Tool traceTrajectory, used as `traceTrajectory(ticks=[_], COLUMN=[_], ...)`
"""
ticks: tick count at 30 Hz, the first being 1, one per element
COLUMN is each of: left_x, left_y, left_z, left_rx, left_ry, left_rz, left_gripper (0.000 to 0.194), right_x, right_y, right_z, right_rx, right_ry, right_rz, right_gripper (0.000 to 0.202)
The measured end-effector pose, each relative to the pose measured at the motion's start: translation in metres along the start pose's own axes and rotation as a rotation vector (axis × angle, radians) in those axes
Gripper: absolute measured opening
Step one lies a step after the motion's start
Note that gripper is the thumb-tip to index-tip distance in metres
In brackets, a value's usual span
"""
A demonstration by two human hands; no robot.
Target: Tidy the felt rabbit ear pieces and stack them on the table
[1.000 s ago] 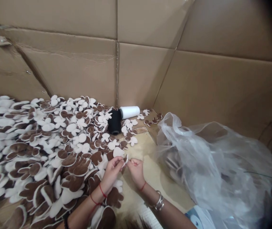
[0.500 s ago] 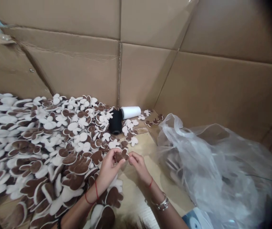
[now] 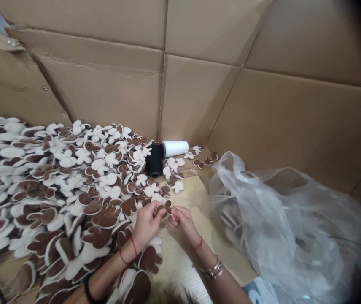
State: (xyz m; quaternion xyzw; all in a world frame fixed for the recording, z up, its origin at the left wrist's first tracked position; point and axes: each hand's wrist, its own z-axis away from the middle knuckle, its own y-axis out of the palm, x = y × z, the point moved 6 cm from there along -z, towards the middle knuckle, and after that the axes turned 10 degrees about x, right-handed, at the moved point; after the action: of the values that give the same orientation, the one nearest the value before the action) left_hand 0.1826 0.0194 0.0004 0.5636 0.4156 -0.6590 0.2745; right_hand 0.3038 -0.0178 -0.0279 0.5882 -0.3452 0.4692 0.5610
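Between my two hands is a small brown and white fabric piece [image 3: 168, 205] with rounded lobes. My left hand [image 3: 149, 220] pinches its left side between thumb and fingers. At its right edge, my right hand [image 3: 182, 220] has thumb and fingertips closed on it. Part of the piece is hidden behind my fingers. A large heap of similar brown and white fabric pieces [image 3: 104, 213] spreads to the left, reaching close to my left forearm.
A black thread cone [image 3: 154, 160] and a white thread cone [image 3: 176, 148] stand or lie by the cardboard wall [image 3: 199, 97]. On the right is a clear plastic bag [image 3: 281, 219] with things inside. A blue and white packet [image 3: 261, 291] lies at the lower right.
My hands have moved slightly, and the piece is turned a little, with my fingers covering more of it. The whole view has shifted slightly.
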Motion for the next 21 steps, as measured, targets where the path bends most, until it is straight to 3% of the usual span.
traceTrajectory(ticks=[3,5,8,10,13,16,19,21], left_x=[0.011,0.011,-0.006,-0.02,-0.026,-0.013,0.0,-0.001], left_y=[0.003,-0.01,-0.042,-0.047,-0.032,-0.01,0.001,0.002], left_z=[-0.006,-0.01,-0.01,-0.005,0.007,0.014,0.013,0.009], left_rx=[0.236,0.273,0.145,0.199,0.432,0.63,0.724,0.711], left_ry=[-0.092,-0.112,-0.047,-0.017,-0.002,-0.043,-0.095,-0.068], left_rz=[0.095,0.031,-0.22,-0.439,-0.738,-0.954,-1.03,-0.978], left_gripper=[0.039,0.046,0.039,0.029,0.015,0.034,0.032,0.024], right_x=[0.004,0.014,0.037,0.049,0.045,0.031,0.02,0.016], right_y=[-0.005,-0.012,-0.038,-0.053,-0.059,-0.059,-0.061,-0.062], right_z=[-0.001,-0.004,-0.01,-0.009,-0.007,-0.004,-0.002,-0.003], right_rx=[0.042,0.071,-0.144,-0.344,-0.422,-0.418,-0.407,-0.379], right_ry=[0.071,0.107,-0.012,-0.141,-0.188,-0.137,-0.083,-0.051], right_rz=[0.126,0.225,0.306,0.361,0.427,0.457,0.432,0.411], right_gripper=[0.038,0.037,0.036,0.038,0.042,0.043,0.047,0.049])
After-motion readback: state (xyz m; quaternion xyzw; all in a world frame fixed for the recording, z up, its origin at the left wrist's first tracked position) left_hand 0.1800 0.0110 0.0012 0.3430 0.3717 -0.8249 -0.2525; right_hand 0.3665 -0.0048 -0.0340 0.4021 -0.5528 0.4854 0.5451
